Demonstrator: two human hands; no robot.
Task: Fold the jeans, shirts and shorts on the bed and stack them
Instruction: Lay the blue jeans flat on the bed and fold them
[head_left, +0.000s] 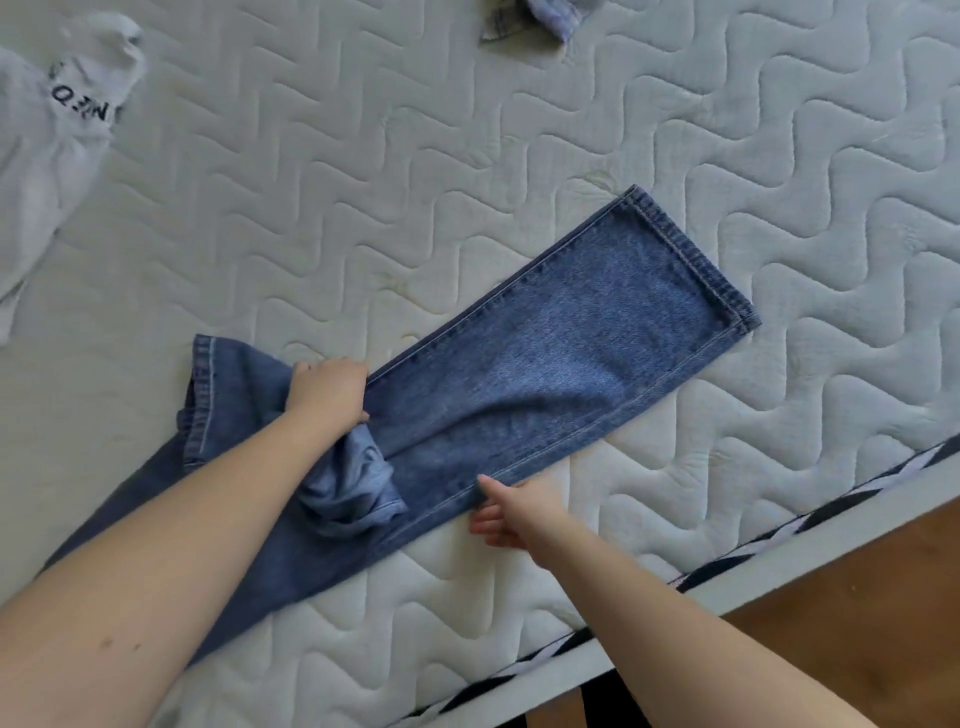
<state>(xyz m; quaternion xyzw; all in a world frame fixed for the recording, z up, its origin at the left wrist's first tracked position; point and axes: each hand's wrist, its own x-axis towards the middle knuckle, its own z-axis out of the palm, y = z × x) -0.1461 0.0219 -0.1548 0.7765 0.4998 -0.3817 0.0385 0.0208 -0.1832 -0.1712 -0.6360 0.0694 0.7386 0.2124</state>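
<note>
The jeans (545, 353) are laid diagonally across the quilted mattress (363, 171), the two legs stacked flat with the hems toward the upper right and the waist end toward the lower left. A bunch of denim near the crotch is gripped by the left hand (327, 395), fingers curled into the cloth, the forearm stretched over the waist end. The near seam of the legs is pinched by the right hand (511, 512), thumb on top and fingers beneath the edge, the arm reaching in from the lower right. A white shirt (52, 135) lies crumpled at the upper left, well apart. Another garment (535, 21) is seen at the top edge.
</note>
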